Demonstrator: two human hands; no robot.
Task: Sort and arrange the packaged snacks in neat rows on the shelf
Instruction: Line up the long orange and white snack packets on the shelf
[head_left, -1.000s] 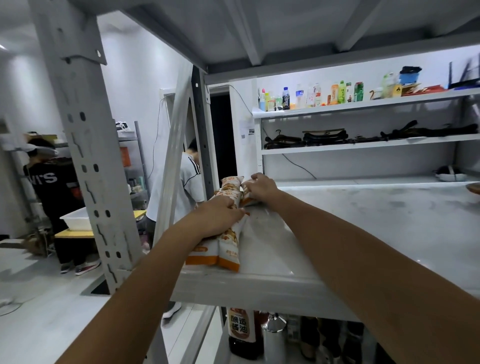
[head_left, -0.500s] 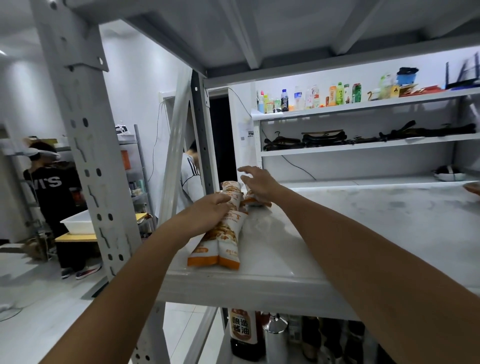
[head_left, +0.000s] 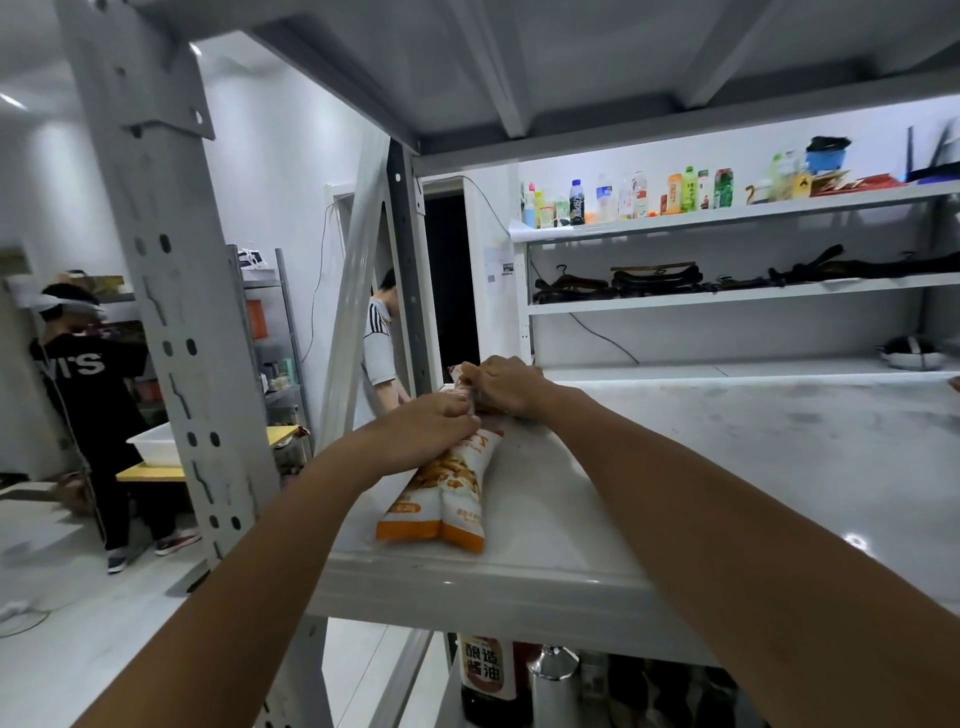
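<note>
both hands (head_left: 467, 402) pinch the snack packets (head_left: 441, 493) near the shelf (head_left: 519, 571) corner; a careless nudge could tip them off.

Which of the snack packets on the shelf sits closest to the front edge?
The orange-and-white snack packet under the left hand; its orange end nearly reaches the shelf lip. The other packets lie farther back by the right hand.

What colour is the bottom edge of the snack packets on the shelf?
Orange, below a white panel, on the snack packets; the head view shows it.
</note>
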